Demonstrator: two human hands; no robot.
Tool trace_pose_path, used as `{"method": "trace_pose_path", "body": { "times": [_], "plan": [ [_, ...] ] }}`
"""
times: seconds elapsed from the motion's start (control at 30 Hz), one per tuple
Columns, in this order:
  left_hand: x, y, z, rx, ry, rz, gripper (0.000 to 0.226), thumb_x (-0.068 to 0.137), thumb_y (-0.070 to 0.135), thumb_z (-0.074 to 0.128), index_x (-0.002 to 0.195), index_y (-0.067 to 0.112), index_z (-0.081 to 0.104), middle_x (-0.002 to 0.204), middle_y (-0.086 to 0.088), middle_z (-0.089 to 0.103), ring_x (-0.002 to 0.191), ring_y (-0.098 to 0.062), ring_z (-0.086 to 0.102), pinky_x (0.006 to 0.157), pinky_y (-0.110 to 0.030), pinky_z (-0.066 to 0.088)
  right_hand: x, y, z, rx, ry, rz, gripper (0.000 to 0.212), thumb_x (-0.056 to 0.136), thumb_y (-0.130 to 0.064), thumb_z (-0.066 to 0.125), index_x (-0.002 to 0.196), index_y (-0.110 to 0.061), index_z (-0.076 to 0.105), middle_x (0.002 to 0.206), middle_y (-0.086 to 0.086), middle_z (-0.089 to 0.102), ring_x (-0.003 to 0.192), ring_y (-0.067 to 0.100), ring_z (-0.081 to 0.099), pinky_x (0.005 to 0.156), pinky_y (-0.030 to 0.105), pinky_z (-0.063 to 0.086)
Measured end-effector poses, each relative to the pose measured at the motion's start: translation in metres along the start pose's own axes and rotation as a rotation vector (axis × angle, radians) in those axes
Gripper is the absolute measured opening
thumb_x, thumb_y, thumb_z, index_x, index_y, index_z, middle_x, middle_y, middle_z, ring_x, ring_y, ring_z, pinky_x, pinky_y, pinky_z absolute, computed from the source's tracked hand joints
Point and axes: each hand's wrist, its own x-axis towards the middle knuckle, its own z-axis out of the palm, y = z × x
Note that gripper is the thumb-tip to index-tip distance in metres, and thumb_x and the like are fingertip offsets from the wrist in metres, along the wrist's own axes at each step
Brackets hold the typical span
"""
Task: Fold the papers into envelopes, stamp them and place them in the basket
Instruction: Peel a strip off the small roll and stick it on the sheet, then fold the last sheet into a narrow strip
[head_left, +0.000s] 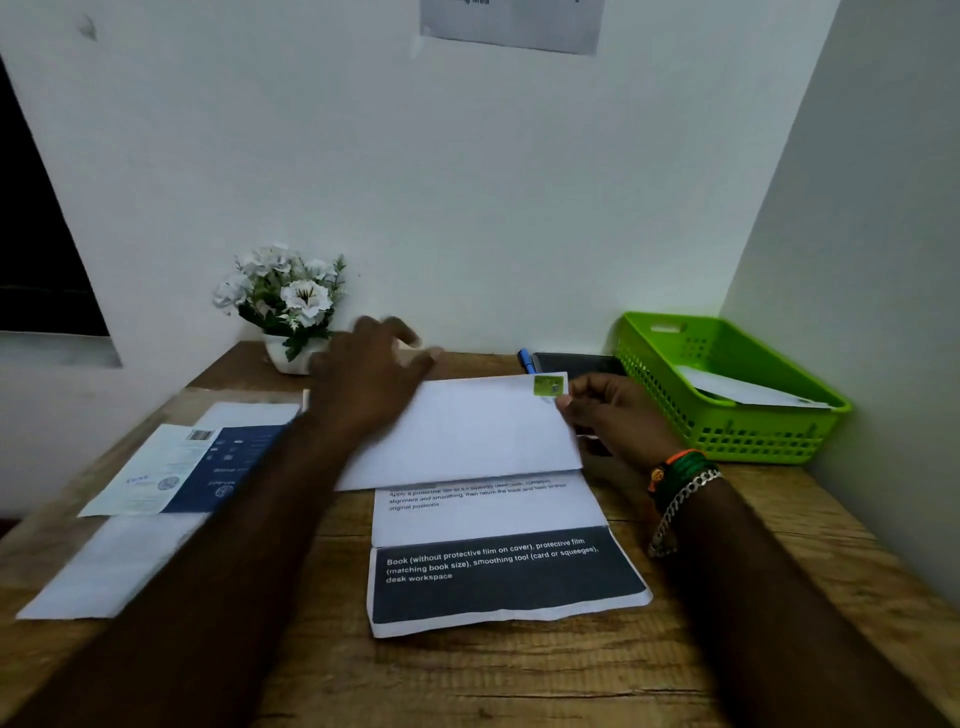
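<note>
On the near desk a folded printed sheet (498, 561) awaits folding, while beyond it the right hand (613, 415) pinches a stamped envelope (462, 431) by its corner, the left hand (369, 374) hovers spread above it, and next it likely needs carrying right into the green basket (670, 384).

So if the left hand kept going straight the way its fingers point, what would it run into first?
Probably nothing on the desk: the left hand, fingers spread open above the envelope, points up and right toward the back wall, passing right of the flower pot. Motion blur makes depth uncertain.
</note>
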Motion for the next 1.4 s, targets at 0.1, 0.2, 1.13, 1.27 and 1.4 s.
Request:
{"method": "trace_pose_path", "body": {
  "times": [0.1,0.2,1.13,1.27,1.4],
  "plan": [
    [-0.009,-0.02,-0.018,-0.267,0.176,-0.225,0.066,0.085,0.071,0.061,0.134,0.027,0.051,0.138,-0.008,0.055,0.124,-0.031,0.055,0.103,-0.045,0.046,0.0,-0.006,-0.003,0.028,0.059,-0.034,0.023,0.095,-0.006,0.063,0.073,-0.015,0.064,0.055,0.003,0.052,0.044,0.014,0.041,0.045,0.019,0.033],
    [-0.028,-0.019,-0.02,-0.674,0.244,-0.433,0.058,0.088,0.044,0.076,0.134,0.016,0.054,0.133,-0.005,0.059,0.117,-0.024,0.058,0.094,-0.033,0.046,-0.003,-0.012,-0.003,-0.021,0.128,-0.101,0.017,0.095,-0.007,0.063,0.078,-0.008,0.063,0.048,-0.001,0.052,0.035,0.008,0.042,0.038,0.017,0.035],
    [-0.035,0.222,0.081,-0.67,-0.32,-0.026,0.031,0.084,0.024,0.082,0.109,0.007,0.074,0.098,-0.01,0.073,0.093,-0.024,0.07,0.084,-0.036,0.057,-0.123,-0.048,-0.149,0.58,0.916,0.063,0.013,0.082,0.006,0.073,0.076,-0.001,0.064,0.07,0.018,0.069,0.048,0.015,0.066,0.046,0.021,0.055],
    [-0.063,0.242,0.111,-0.495,-0.229,0.181,0.036,0.084,0.027,0.083,0.115,0.011,0.073,0.115,-0.009,0.066,0.111,-0.023,0.061,0.095,-0.03,0.044,-0.104,-0.044,-0.138,0.705,0.942,0.059,0.017,0.082,0.008,0.073,0.071,0.004,0.06,0.066,0.016,0.063,0.052,0.018,0.065,0.044,0.019,0.054],
    [-0.069,0.246,0.121,-0.513,-0.183,0.206,0.03,0.086,0.022,0.081,0.113,0.012,0.072,0.119,-0.008,0.064,0.114,-0.022,0.059,0.098,-0.033,0.046,-0.091,-0.037,-0.14,0.703,0.967,0.083,0.015,0.082,0.006,0.075,0.076,0.007,0.062,0.069,0.018,0.062,0.059,0.024,0.062,0.042,0.02,0.053]
  ]
}}
